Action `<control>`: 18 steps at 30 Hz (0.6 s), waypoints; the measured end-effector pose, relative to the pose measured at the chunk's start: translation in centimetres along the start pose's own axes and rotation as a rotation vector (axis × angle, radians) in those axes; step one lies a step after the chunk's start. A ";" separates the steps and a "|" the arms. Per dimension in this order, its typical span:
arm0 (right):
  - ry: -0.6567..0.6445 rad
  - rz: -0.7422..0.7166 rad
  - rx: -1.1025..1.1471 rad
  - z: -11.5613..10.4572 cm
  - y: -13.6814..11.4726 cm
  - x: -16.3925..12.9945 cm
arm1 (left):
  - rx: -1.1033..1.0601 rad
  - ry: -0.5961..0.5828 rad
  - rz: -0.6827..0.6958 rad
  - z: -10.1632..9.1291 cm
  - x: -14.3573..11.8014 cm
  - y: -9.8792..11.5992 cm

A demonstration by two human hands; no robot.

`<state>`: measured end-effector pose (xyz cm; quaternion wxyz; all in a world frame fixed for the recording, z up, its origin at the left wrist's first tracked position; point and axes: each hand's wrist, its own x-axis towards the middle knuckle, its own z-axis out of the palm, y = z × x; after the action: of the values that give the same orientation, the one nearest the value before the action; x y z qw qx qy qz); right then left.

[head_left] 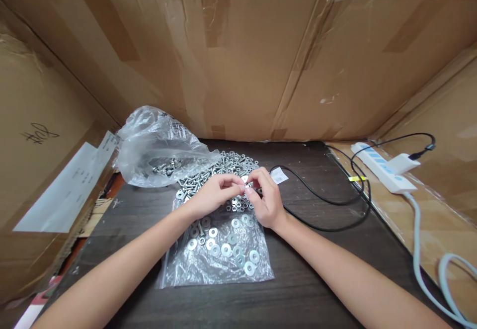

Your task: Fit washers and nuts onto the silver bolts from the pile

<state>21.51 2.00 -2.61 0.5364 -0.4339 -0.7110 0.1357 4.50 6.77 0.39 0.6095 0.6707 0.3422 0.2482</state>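
My left hand [216, 194] and my right hand [266, 201] meet over a heap of hardware, thumbs and fingertips pinched together. Between them is a small shiny metal fastener [248, 184], mostly hidden by the fingers; whether it is a nut, a bolt or both is too small to tell. Below and behind the hands lie loose bolts [192, 182] and many hex nuts [238, 203]. Closer to me, several flat washers [225, 249] are scattered on a clear zip bag [194, 271] lying flat on the dark table [298, 279].
A crumpled clear plastic bag [149, 140] with bolts inside stands at the back left. Cardboard walls [242, 70] enclose the table. On the right are a black cable [331, 202], a small white label [278, 175] and a white power strip [380, 167] with a plugged-in adapter [404, 163].
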 end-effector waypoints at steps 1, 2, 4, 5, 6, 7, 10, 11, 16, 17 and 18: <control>-0.009 -0.026 -0.013 0.0 0.0 0.0 | -0.049 -0.052 -0.049 -0.1 0.0 0.0; -0.019 -0.053 -0.029 -0.1 0.0 0.0 | -0.083 -0.097 -0.088 -0.1 0.0 -0.1; -0.028 -0.105 -0.080 -0.1 0.0 -0.1 | -0.089 -0.134 -0.090 0.0 -0.1 -0.3; -0.024 -0.123 -0.112 -0.1 0.0 -0.1 | -0.050 -0.113 -0.044 0.2 -0.2 -0.4; -0.022 -0.129 -0.141 -0.1 0.1 -0.1 | 0.022 -0.065 0.030 0.3 -0.3 -0.5; -0.022 -0.117 -0.156 0.0 0.2 -0.2 | 0.123 0.003 0.132 0.5 -0.4 -0.7; -0.052 0.020 -0.066 0.2 0.4 -0.2 | 0.541 0.175 0.518 0.6 -0.7 -1.0; -0.079 0.077 -0.010 0.2 0.4 -0.2 | 0.681 0.198 0.644 0.5 -0.8 -1.1; -0.219 0.259 0.138 0.1 0.6 0.0 | 1.094 0.154 1.010 -0.7 -1.0 -0.3; -0.245 0.291 0.162 0.1 0.6 0.0 | 1.124 0.133 1.040 -0.8 -1.0 -0.1; -0.272 0.322 0.188 0.1 0.7 -0.1 | 1.140 0.121 1.066 -0.9 -1.1 0.0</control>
<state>21.76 2.39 -3.20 0.4450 -0.4676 -0.6827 0.3424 3.12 6.57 0.65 -0.0501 0.9392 0.0812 0.3297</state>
